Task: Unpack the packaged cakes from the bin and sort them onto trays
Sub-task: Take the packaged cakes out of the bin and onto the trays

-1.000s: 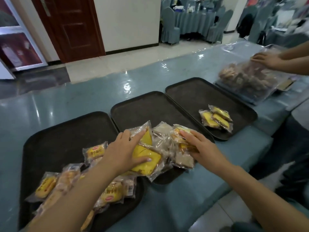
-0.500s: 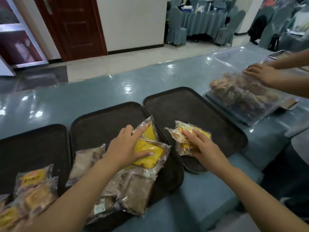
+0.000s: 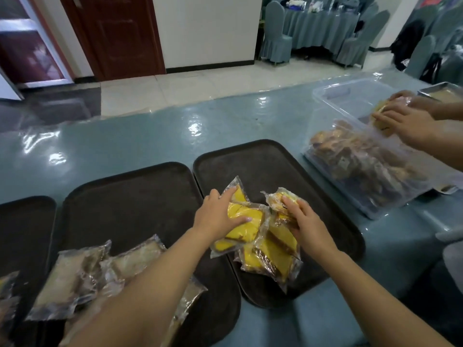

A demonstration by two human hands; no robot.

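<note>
- Pale packaged cakes (image 3: 75,279) lie nearest, on the middle tray (image 3: 130,196).
- Left hand (image 3: 218,219) clasps yellow cakes (image 3: 244,222); right hand (image 3: 307,221) pinches another pack (image 3: 281,200) — over the right tray (image 3: 275,159).
- Likely light, squashy, slick film — best held flat by the sides.
- The bin (image 3: 365,171) sits beyond.

Upper left: dark red-brown door (image 3: 112,33) beside white wall (image 3: 208,28). Pale tiled floor (image 3: 200,88) across the upper middle. Upper right: blue-draped table (image 3: 320,28) with covered chairs (image 3: 274,33).
</note>
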